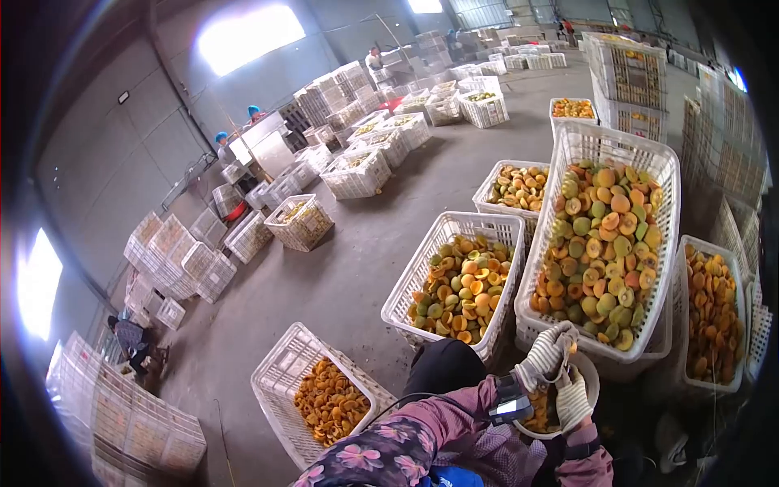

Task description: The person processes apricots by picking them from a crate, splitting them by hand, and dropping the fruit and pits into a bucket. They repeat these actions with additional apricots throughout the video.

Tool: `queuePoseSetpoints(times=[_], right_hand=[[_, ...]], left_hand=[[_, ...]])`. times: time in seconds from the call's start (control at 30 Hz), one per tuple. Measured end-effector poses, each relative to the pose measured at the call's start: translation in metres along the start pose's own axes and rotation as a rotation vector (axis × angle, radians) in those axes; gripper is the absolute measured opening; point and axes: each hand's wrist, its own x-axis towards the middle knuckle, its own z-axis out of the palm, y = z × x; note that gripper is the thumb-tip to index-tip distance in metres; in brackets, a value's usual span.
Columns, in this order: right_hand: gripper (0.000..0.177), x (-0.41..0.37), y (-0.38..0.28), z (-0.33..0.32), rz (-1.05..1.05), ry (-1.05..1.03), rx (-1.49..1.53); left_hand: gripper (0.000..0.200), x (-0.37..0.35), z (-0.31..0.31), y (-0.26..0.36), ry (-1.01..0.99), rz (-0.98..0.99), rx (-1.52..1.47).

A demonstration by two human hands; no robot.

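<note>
My left hand point(544, 359), in a striped white glove, has its fingers bent together over a round white bucket point(595, 381). Just below and to the right, my right hand point(573, 399), gloved the same way, has its fingers closed near the left one. What lies between the fingers is too small to make out. Orange fruit pieces point(537, 415) show inside the bucket. Directly beyond the hands stands a large white crate point(667, 174) of halved green and orange fruit point(600, 243). A second crate point(406, 280) of similar fruit is to its left.
A crate point(276, 365) of dark orange pieces stands at lower left, another point(740, 325) at right. Smaller filled crates point(484, 193) sit behind. Stacked crates point(629, 77) rise at upper right. Crate rows line the far wall, with several people there; one person point(134, 339) sits at left.
</note>
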Motion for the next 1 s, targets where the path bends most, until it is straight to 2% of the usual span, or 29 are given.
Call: queuePoseSetpoints(times=[0.07, 0.1, 0.13, 0.2, 0.23, 0.27, 0.33, 0.37, 0.4, 0.47, 0.5, 0.57, 0.6, 0.63, 0.67, 0.7, 0.73, 0.8, 0.83, 0.9, 0.93, 1.0], right_hand=[[0.025, -0.011, -0.018, 0.006, 0.238, -0.048, -0.028], [0.025, -0.009, -0.006, 0.002, 0.214, -0.063, -0.032], [0.025, -0.011, 0.001, 0.002, 0.209, -0.067, -0.038], [0.02, -0.017, -0.009, 0.02, 0.283, -0.055, 0.129], [0.018, -0.027, -0.036, 0.024, 0.472, -0.121, 0.156], [0.018, -0.031, -0.041, 0.029, 0.467, -0.128, 0.147], [0.022, -0.037, -0.045, 0.035, 0.484, -0.077, 0.301], [0.025, -0.038, -0.034, 0.039, 0.351, -0.013, 0.247], [0.026, -0.043, -0.039, 0.042, 0.394, 0.011, 0.396], [0.026, -0.046, -0.052, 0.041, 0.387, 0.108, 0.472], [0.026, -0.042, -0.054, 0.038, 0.371, 0.106, 0.476], [0.027, -0.033, -0.049, 0.024, 0.361, 0.271, 0.495], [0.027, -0.027, -0.046, 0.02, 0.352, 0.27, 0.495], [0.028, -0.019, -0.043, 0.017, 0.314, 0.342, 0.497], [0.029, -0.01, -0.037, 0.011, 0.274, 0.414, 0.5], [0.032, -0.001, -0.021, -0.007, 0.258, 0.305, 0.474], [0.032, 0.005, -0.016, -0.012, 0.245, 0.31, 0.472], [0.032, 0.01, -0.015, -0.014, 0.254, 0.336, 0.498], [0.032, 0.006, -0.02, -0.01, 0.245, 0.321, 0.468], [0.032, 0.006, -0.024, -0.007, 0.267, 0.318, 0.437], [0.033, 0.006, -0.026, -0.006, 0.285, 0.326, 0.408], [0.033, 0.007, -0.021, -0.006, 0.266, 0.308, 0.417]], left_hand=[[0.031, -0.001, -0.004, 0.008, -0.154, -0.079, 0.113], [0.03, -0.001, -0.005, 0.014, -0.21, -0.129, 0.291], [0.03, -0.004, -0.004, 0.016, -0.211, -0.121, 0.289], [0.021, -0.012, 0.006, 0.026, -0.38, -0.024, 0.371], [0.023, -0.008, -0.001, 0.021, -0.409, -0.059, 0.294], [0.023, -0.011, 0.004, 0.03, -0.408, -0.047, 0.294], [0.027, -0.015, 0.014, 0.048, -0.246, -0.026, -0.109], [0.033, 0.006, 0.002, 0.041, -0.015, 0.1, -0.162], [0.035, 0.017, 0.008, 0.067, -0.062, 0.28, -0.185], [0.028, 0.018, 0.029, 0.122, 0.373, 0.188, -0.885], [0.028, 0.033, 0.027, 0.116, 0.357, 0.187, -0.882], [0.015, 0.088, 0.003, 0.075, 0.129, 0.098, -0.455], [0.012, 0.123, -0.019, 0.03, 0.108, 0.154, -0.092], [0.016, 0.15, -0.03, 0.006, 0.106, 0.137, 0.721], [0.024, 0.164, -0.032, -0.007, 0.097, 0.11, 1.532], [0.055, 0.153, -0.031, -0.009, -0.034, -0.092, 1.696], [0.061, 0.141, -0.039, -0.026, -0.054, -0.011, 1.936], [0.065, 0.133, -0.013, -0.013, -0.109, -0.105, 2.127], [0.065, 0.137, -0.017, -0.011, -0.103, -0.112, 2.128], [0.069, 0.155, -0.029, -0.011, -0.091, -0.272, 2.03], [0.069, 0.155, -0.032, -0.012, -0.087, -0.267, 2.034], [0.064, 0.14, -0.028, -0.006, 0.064, -0.188, 2.054]])
